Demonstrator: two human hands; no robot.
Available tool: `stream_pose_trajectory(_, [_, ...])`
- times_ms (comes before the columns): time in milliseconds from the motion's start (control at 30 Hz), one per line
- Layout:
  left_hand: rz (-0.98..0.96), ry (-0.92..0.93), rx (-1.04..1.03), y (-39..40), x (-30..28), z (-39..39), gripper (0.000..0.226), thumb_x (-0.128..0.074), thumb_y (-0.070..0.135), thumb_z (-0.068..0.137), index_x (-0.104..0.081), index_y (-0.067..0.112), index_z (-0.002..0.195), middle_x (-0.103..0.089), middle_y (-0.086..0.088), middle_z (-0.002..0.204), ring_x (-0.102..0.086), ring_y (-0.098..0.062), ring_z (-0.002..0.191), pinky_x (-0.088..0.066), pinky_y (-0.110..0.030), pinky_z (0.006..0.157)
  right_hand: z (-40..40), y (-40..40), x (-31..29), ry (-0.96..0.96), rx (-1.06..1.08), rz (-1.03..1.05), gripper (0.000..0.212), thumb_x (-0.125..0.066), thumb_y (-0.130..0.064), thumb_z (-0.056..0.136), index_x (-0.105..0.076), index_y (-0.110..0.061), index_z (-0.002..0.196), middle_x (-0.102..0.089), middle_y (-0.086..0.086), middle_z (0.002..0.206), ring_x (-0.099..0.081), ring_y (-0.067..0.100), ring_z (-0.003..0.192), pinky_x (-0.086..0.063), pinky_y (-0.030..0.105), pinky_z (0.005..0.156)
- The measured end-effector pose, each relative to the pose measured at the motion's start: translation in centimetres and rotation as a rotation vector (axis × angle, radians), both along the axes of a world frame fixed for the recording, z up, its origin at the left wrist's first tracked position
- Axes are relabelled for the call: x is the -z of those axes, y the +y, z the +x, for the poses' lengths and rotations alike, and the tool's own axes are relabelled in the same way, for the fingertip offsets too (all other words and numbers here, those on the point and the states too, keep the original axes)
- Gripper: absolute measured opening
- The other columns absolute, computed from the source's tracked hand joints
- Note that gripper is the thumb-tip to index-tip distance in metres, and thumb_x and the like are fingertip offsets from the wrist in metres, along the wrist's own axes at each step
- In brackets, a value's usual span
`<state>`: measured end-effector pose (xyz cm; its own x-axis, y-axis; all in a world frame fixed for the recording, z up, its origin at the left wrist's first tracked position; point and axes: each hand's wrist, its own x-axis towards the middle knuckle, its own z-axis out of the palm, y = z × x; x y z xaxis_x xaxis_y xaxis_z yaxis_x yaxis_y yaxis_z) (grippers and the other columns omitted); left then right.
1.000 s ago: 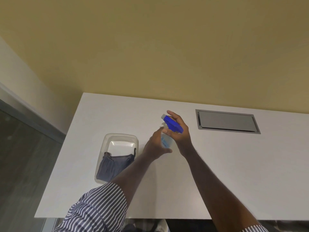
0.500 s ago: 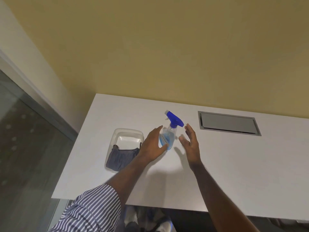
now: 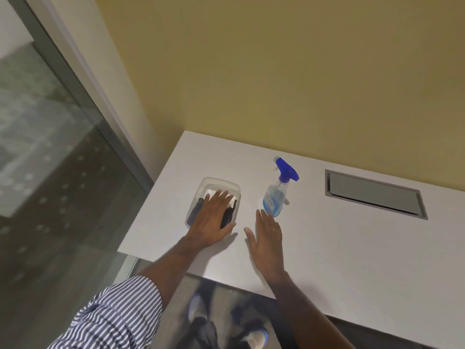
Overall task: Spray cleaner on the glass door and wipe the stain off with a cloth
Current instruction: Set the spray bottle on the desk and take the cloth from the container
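I see the dark cloth (image 3: 227,215) lying in the clear plastic tray (image 3: 232,188) near the white table's (image 3: 352,248) left edge, with the left hand (image 3: 212,217) laid flat over it, fingers straight, not curled round anything. Spray bottle (image 3: 275,199) with blue trigger head stands upright just right of the tray; the right hand (image 3: 266,238) is flat and relaxed near its base, contact unclear. Glass door (image 3: 45,172) is on the far left, a grey recessed hatch (image 3: 372,193) sits in the tabletop right of the bottle, and the left forearm has a striped sleeve (image 3: 118,316).
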<state>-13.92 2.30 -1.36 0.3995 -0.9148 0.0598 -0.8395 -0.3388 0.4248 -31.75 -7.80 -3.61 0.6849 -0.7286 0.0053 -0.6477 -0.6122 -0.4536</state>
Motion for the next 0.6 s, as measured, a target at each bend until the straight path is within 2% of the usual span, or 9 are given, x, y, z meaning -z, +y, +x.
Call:
stream_pose_trajectory(100, [0.024, -0.047, -0.009, 1.6, -0.4, 1.8, 0.08, -0.055, 0.046, 0.101, -0.018, 0.013, 0.163, -0.009, -0.002, 0.173, 0.0, -0.019, 0.161, 0.007, -0.04, 0.131, 2.1, 1.2, -0.2, 0.102, -0.071, -0.023, 0.081, -0.01, -0.066, 0.101, -0.02, -0.018, 0.165, -0.018, 0.004, 0.173, -0.014, 0.023, 0.161, -0.001, 0.041, 0.128])
stream_pose_trajectory(200, [0.069, -0.091, -0.024, 2.5, -0.5, 3.9, 0.078, -0.049, 0.045, 0.103, -0.012, 0.013, 0.164, 0.001, -0.005, 0.173, 0.005, -0.021, 0.161, 0.002, -0.046, 0.131, 4.6, 1.7, -0.7, 0.094, -0.086, -0.006, 0.081, -0.012, -0.066, 0.099, -0.014, -0.021, 0.166, -0.011, 0.001, 0.175, -0.008, 0.022, 0.162, 0.011, 0.036, 0.124])
stream_pose_trajectory(300, [0.143, -0.145, -0.028, 3.0, -0.3, 5.8, 0.078, -0.041, 0.05, 0.106, -0.004, 0.014, 0.164, 0.008, -0.007, 0.173, 0.009, -0.023, 0.161, 0.007, -0.045, 0.131, 7.2, 1.8, -1.2, 0.11, -0.077, 0.008, 0.083, -0.013, -0.068, 0.097, -0.017, -0.021, 0.165, -0.015, 0.001, 0.174, -0.01, 0.023, 0.162, 0.005, 0.039, 0.127])
stream_pose_trajectory(433, [0.149, -0.101, -0.043, 3.7, 0.3, 7.8, 0.078, -0.042, 0.048, 0.106, -0.005, 0.012, 0.164, 0.005, -0.009, 0.173, 0.004, -0.027, 0.161, 0.011, -0.041, 0.129, 9.6, 2.1, -1.1, 0.155, -0.061, -0.007, 0.07, -0.031, -0.059, 0.105, -0.026, -0.019, 0.163, -0.026, 0.003, 0.171, -0.02, 0.025, 0.16, -0.009, 0.047, 0.131])
stream_pose_trajectory(600, [0.254, -0.059, -0.047, 4.3, 2.1, 9.0, 0.076, -0.032, 0.052, 0.108, 0.002, 0.014, 0.164, 0.01, -0.009, 0.173, 0.007, -0.027, 0.161, 0.011, -0.042, 0.129, 12.6, 2.2, -1.0, 0.319, -0.119, -0.057, 0.057, -0.038, -0.046, 0.108, -0.032, -0.021, 0.16, -0.033, 0.002, 0.168, -0.026, 0.023, 0.156, -0.007, 0.045, 0.129])
